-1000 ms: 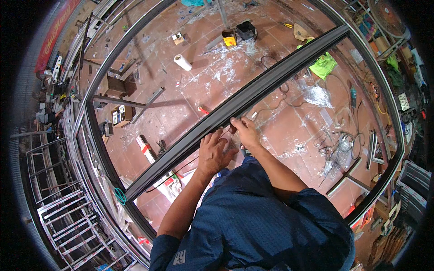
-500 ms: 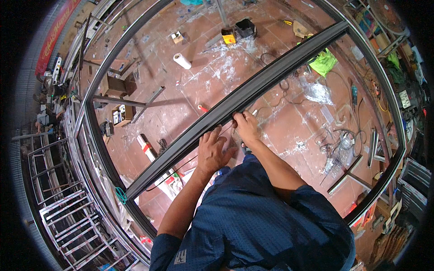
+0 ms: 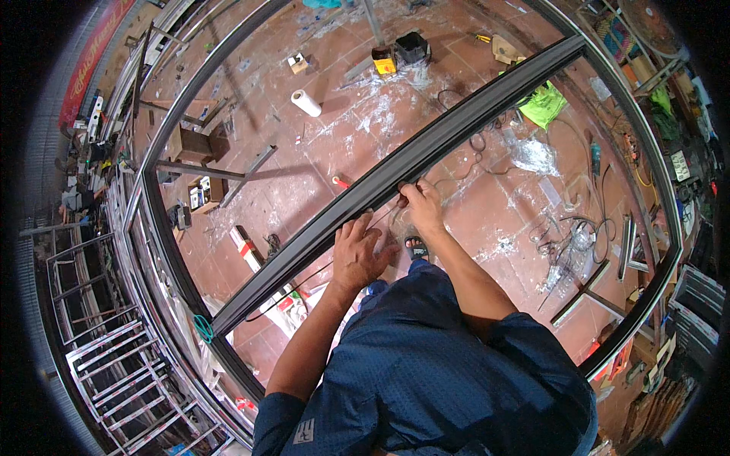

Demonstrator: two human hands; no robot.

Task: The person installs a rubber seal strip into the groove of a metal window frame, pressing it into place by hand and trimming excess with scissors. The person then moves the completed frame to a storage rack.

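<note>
Dark bar: the long dark-grey metal profile bar point(image 3: 395, 171) runs diagonally across the large grey metal frame point(image 3: 156, 228), from lower left to upper right, raised above the red tiled floor point(image 3: 471, 205); both hands meet it near its middle.
Black strip: a thin black rubber-like cord point(image 3: 304, 283) hangs in a loose curve under the bar's near edge and leads up toward the hands.
Left hand: the left hand point(image 3: 361, 254) lies flat with fingers spread, palm pressed against the bar's near edge, holding nothing between the fingers as far as can be seen.
Right hand: the right hand point(image 3: 422, 205) has its fingertips pinched together at the bar's edge, apparently on the end of the cord; the pinch itself is too small to tell for sure.
Risk, strip: the cord could slip out of the groove or bunch up if the pinch pulls faster than the flat hand presses it home.
Risk, fingers: fingertips could be nipped or scraped on the bar's sharp edge.
Risk, footing: the sandalled foot point(image 3: 414, 248) stands among loose cables point(image 3: 570, 235) and offcuts, which might trip the person.
Change: against the picture one second back, the left hand has slid a little toward the right hand, its fingers spread wider; the bar has not moved.
</note>
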